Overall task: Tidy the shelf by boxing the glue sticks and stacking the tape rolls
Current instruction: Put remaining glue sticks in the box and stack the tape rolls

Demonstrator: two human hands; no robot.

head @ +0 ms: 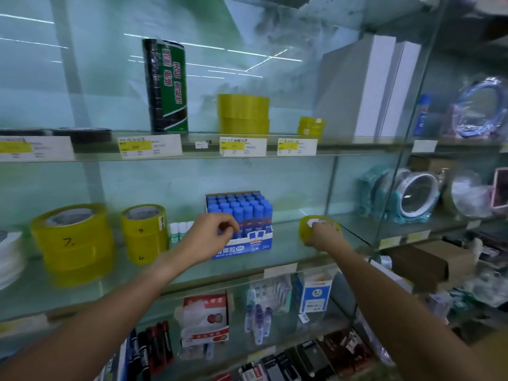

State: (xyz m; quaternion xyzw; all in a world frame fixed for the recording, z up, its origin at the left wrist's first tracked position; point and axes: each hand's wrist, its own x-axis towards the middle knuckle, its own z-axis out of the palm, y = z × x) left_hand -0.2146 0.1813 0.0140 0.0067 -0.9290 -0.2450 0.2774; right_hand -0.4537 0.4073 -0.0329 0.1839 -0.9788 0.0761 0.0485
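Head view, and we look straight at a glass shelf [192,273] in a stationery shop. Our left hand [211,235] is up at the front left corner of the glue box [242,243], fingers curled in with thumb and fingertips pinched together over something small and blue; it is too blurred for us to say whether that is a glue stick cap or part of the box. The box stands mid-shelf, open at the top, packed with upright glue sticks [242,210], blue caps in tidy rows. Just left of the box, a few white sticks [180,231] stand loose on the glass, half hidden behind our wrist.

Over to the right, our right hand [324,237] wraps its fingers round the near side of a yellow tape roll [316,225] lying flat on the same shelf, well apart from the box. We have a grip on it, and the roll looks to sit on the glass.

On the left of the shelf we see two stacks of yellow tape: a big stack [74,237] marked with a 7, and a narrower stack [144,232] just beside the loose sticks.

On the shelf above, two more yellow rolls [243,114] sit stacked, with a small roll [310,126] to their right and a green pack [166,86] standing upright to their left
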